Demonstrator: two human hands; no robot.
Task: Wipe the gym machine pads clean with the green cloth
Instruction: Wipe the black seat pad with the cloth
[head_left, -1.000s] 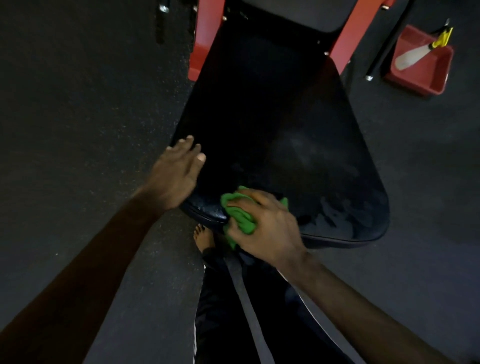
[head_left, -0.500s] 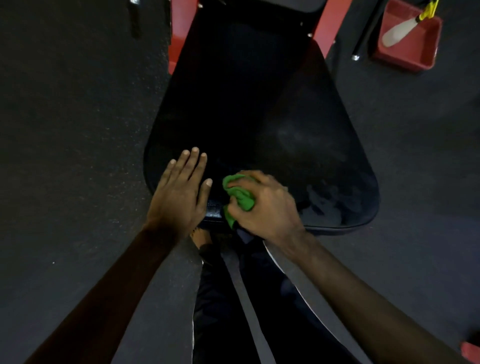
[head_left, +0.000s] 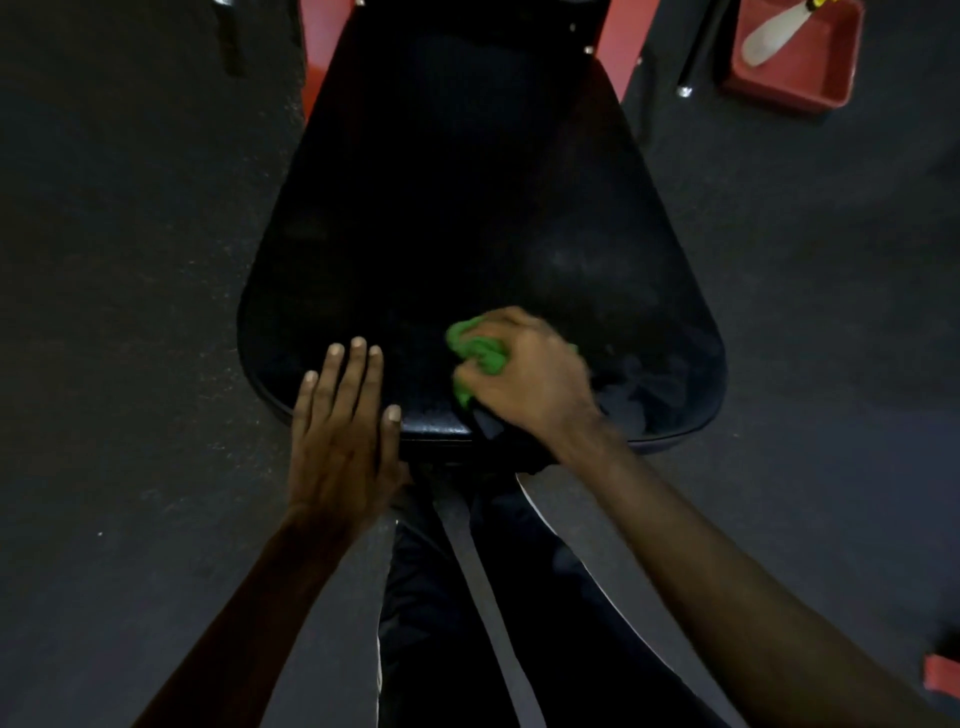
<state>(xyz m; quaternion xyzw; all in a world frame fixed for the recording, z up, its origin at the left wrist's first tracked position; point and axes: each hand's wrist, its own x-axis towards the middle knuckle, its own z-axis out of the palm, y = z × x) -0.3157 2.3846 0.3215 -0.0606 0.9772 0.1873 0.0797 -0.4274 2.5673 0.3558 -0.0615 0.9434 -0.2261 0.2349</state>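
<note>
Our right hand (head_left: 524, 374) clenches the green cloth (head_left: 478, 353) on the black pad (head_left: 467, 208); our left hand (head_left: 343, 431) lies flat, grip released.

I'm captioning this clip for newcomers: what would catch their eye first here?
The bright green cloth, bunched in the right hand on the near edge of the big black pad, stands out most. Beside it the left hand lies flat on the pad's near-left corner. A red tub sits at top right.

red bin (head_left: 816, 70) upper right | white bottle (head_left: 774, 36) inside | dark floor (head_left: 130, 260)
</note>
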